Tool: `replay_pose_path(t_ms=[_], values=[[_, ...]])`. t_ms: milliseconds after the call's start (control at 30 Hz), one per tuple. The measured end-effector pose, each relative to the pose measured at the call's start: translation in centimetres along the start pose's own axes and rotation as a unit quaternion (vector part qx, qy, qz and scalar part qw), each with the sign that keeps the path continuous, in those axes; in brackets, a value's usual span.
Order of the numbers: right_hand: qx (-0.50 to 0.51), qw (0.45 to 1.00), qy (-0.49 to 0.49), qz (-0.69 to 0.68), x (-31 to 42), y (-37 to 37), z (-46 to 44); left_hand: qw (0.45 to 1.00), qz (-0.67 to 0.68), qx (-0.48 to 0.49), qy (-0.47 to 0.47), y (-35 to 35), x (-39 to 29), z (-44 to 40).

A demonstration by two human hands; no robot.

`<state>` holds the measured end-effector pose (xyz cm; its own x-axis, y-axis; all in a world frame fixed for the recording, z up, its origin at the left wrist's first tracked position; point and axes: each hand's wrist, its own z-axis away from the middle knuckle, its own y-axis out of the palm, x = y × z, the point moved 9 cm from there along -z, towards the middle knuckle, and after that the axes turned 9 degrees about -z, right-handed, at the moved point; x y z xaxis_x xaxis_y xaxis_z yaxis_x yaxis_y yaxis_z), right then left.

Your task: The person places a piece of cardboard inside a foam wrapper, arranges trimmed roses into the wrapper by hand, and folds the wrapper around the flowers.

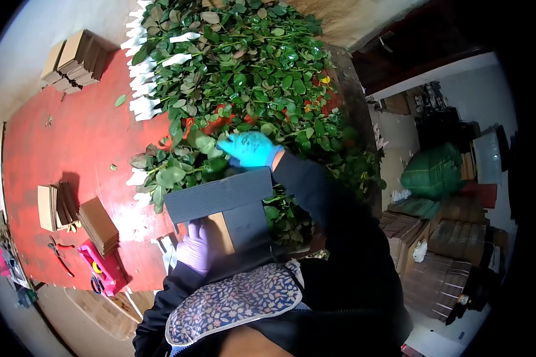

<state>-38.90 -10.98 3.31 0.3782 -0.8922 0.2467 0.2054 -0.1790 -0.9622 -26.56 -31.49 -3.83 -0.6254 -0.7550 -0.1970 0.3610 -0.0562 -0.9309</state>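
My right hand (250, 150), in a blue glove, reaches over the leafy green stems (205, 146), its fingers stretched out toward the leaves and touching or just above them. In front of me stands a dark corrugated board (219, 195), folded, with a brown cardboard strip (219, 232) along its inner side. My left hand (195, 247), in a lilac glove, is closed at the board's lower left edge, its fingertips partly tucked under the upper flap. White sleeves (144, 107) line the left end of the large pile of leafy stems (244, 65).
On the red table (83, 154) lie folded cardboard pieces (98, 225), another cardboard stack (80, 59), red-handled pruners (61, 256) and a pink holder (103, 268) with scissors. To the right stand a green sack (433, 171) and cardboard boxes (438, 262).
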Motion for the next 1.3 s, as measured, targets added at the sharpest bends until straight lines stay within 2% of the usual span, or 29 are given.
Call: replay_pose_path(t_ms=[33, 133, 167, 200, 233, 267, 333, 500, 600, 667, 733, 767, 867, 900, 933, 967, 1033, 1167, 1200, 1267, 1300], values=[[0.025, 1.0, 0.012, -0.013, -0.2, -1.2, -0.5, 1.0, -0.002, 0.002, 0.0, 0.0, 0.0, 0.0], [-0.061, 0.996, -0.037, -0.051, 0.0, -8.0, -0.6, 1.0, -0.001, 0.012, 0.0, -0.4, 0.0, -0.1], [-0.033, 0.999, 0.005, -0.029, -0.9, -9.5, -1.1, 1.0, 0.009, 0.016, -0.005, -0.4, 0.1, -0.1], [-0.037, 0.997, 0.007, -0.07, -1.5, -11.3, -1.4, 1.0, 0.019, 0.017, -0.011, -0.6, 0.2, -0.2], [-0.087, 0.995, -0.018, -0.047, -1.4, -13.2, -1.5, 1.0, 0.003, 0.027, -0.015, -0.8, 0.0, -0.2], [-0.097, 0.994, 0.005, -0.051, -2.0, -14.1, -1.6, 0.999, -0.001, 0.028, -0.014, -0.7, 0.1, -0.1], [-0.159, 0.984, -0.036, -0.071, -2.2, -16.1, -2.1, 1.0, -0.007, 0.019, -0.008, -0.7, 0.1, -0.3], [-0.184, 0.979, 0.009, -0.089, -3.2, -16.3, -2.1, 0.999, -0.005, 0.032, -0.012, -0.9, 0.1, -0.2], [-0.199, 0.973, 0.001, -0.12, -4.6, -14.6, -2.8, 1.0, 0.001, 0.026, -0.014, -1.8, 0.0, 0.0], [-0.2, 0.971, -0.018, -0.134, -5.5, -13.9, -3.1, 1.0, 0.001, 0.007, -0.007, -2.2, -0.1, 0.1], [-0.184, 0.946, 0.004, -0.265, -5.8, -13.9, -3.3, 1.0, -0.019, 0.009, -0.004, -2.2, -0.2, 0.1], [-0.162, 0.954, 0.056, -0.248, -6.5, -13.4, -3.8, 1.0, -0.019, 0.009, -0.007, -2.3, -0.2, 0.2], [-0.133, 0.954, -0.008, -0.268, -7.4, -9.8, -4.8, 0.999, -0.023, 0.027, -0.014, -2.0, 0.1, 0.0], [-0.017, 0.959, 0.098, -0.266, -5.9, -8.3, -4.2, 0.999, -0.028, 0.02, -0.006, -1.9, 0.1, -0.1], [-0.032, 0.974, -0.001, -0.226, -6.7, -3.7, -5.4, 0.999, -0.033, 0.012, 0.004, -1.8, -0.1, 0.0], [0.039, 0.975, 0.008, -0.217, -4.7, -1.5, -4.8, 1.0, -0.03, 0.005, -0.001, -2.0, -0.1, 0.1], [0.164, 0.98, 0.032, -0.107, -2.5, 2.6, -3.5, 0.999, -0.037, 0.019, -0.004, -1.9, -0.2, 0.3], [0.213, 0.967, 0.116, 0.079, 0.6, -2.9, -3.5, 0.999, -0.037, 0.004, -0.009, -1.0, 0.0, 0.6], [0.163, 0.971, 0.108, 0.135, 1.7, -5.8, -4.1, 0.999, -0.035, 0.012, -0.007, -1.4, -0.2, 0.8], [0.012, 0.991, 0.069, 0.111, 1.7, -11.1, -6.4, 0.999, -0.038, 0.024, -0.017, -0.3, 0.1, 0.7], [-0.03, 0.991, 0.086, 0.097, 0.6, -13.5, -7.6, 0.998, -0.039, 0.031, -0.023, 0.2, 0.3, 0.7]])
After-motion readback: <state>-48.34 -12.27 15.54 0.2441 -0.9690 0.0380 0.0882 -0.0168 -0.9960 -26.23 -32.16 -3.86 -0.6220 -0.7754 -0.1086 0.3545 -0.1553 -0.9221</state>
